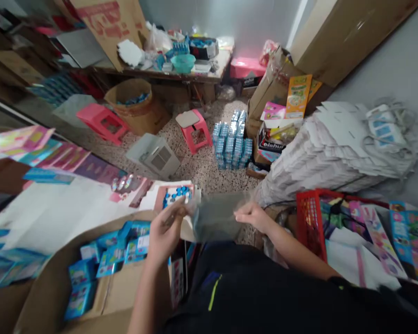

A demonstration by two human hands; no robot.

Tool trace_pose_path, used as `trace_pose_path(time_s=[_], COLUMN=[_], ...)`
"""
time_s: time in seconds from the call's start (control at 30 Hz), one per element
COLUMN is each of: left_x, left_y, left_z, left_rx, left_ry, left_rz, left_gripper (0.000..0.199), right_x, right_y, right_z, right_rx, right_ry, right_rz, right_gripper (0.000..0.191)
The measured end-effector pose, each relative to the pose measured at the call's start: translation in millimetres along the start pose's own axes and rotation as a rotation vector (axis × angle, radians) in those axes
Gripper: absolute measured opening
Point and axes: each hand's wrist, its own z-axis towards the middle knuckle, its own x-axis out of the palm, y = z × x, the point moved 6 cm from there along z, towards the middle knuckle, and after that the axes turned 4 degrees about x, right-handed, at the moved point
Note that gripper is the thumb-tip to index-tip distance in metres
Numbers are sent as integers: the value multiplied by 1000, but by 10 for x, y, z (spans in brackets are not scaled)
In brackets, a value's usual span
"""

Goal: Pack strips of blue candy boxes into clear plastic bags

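Note:
A clear plastic bag (pixel 219 215) is stretched flat between my two hands, above my lap. My left hand (pixel 167 227) pinches its left end, with thumb and fingers together. At the other end, my right hand (pixel 252 216) has its fingers closed on the bag's edge. Just behind my left hand lies a small tray (pixel 159 197) holding blue and white round pieces. Below and left of that hand, an open carton (pixel 52 264) contains several small blue boxes (pixel 107 257).
The white worktable (pixel 80 208) carries printed cards. A red basket (pixel 308 222) of colourful packs and a tall white stack (pixel 299 157) stand right. Ahead are a pink stool (pixel 198 134), blue packs (pixel 231 144), a grey box (pixel 155 155) and a back table (pixel 139 72).

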Motion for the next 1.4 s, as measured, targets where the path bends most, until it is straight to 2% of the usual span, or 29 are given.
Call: trace_pose_path(time_s=[0.13,0.23,0.33,0.4,0.47,0.53,0.63,0.7,0.77,0.83,0.93,1.0,1.07,1.13,1.2,1.3,1.4], left_x=[327,637,975,1159,1289,1409,1602,1694,1695,1558,1140,824,513,171,-234,-973,-1733], left_y=[519,768,759,690,685,797,1115,1338,1538,1724,1989,2161,2362,2612,2912,3344,3602], left_z=[629,1193,1829,2284,2751,3197,3764,4050,4260,4406,4523,4561,4614,4706,4835,5074,5320], left_rx=[-166,-266,-299,-273,-250,-274,-371,-427,-484,-549,-598,-577,-544,-518,-524,-532,-524], left_ry=[50,47,166,228,212,174,168,203,217,130,-155,-326,-446,-544,-633,-755,-826], left_rz=[-119,-261,-349,-374,-371,-364,-383,-384,-393,-420,-432,-421,-413,-403,-374,-276,-71], left_gripper=[38,53,64,68,69,66,61,58,59,68,84,84,77,73,71,66,57], right_x=[-316,-596,-983,-1267,-1535,-1743,-1921,-1956,-1924,-1818,-1514,-1239,-911,-502,-5,825,1602], right_y=[185,335,555,787,1009,1127,1106,1026,965,967,1078,1178,1276,1373,1478,1606,1681], right_z=[623,1143,1643,1974,2302,2618,3099,3453,3841,4254,4905,5365,5861,6387,6908,7598,8138], right_rx=[-34,14,168,177,126,98,97,109,144,192,262,305,344,368,365,356,398], right_ry=[-16,10,24,4,-56,-134,-228,-245,-232,-201,-110,-38,32,121,239,413,564], right_rz=[-268,-300,-191,-170,-158,-140,-70,30,119,175,206,199,173,130,63,-18,29], right_gripper=[30,29,39,46,52,58,55,53,51,48,45,43,39,36,37,44,61])
